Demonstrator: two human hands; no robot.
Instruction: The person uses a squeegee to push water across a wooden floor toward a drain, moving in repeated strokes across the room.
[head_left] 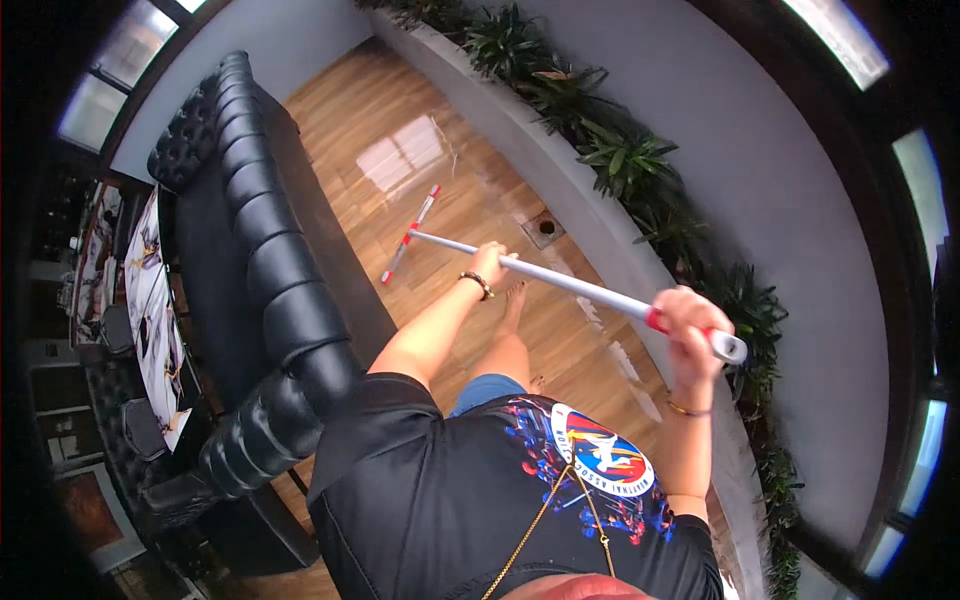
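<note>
Gripping a floor squeegee (480,248) by its long white handle, the person stands barefoot on the wet wooden floor (400,110). In the head view, the left hand (490,264) is wrapped around the handle partway down, fingers pressed together about the pole; the right hand (690,325) is clenched near the top end, just below the grey cap. The red-and-white blade (409,235) rests on the boards near the black tufted sofa (250,230) along the floor's left edge. A small square drain (545,228) sits by the planter wall (560,170) on the right. By my judgement the job is midway: glossy wet sheen covers the boards beyond the blade, so much water is left to push.
</note>
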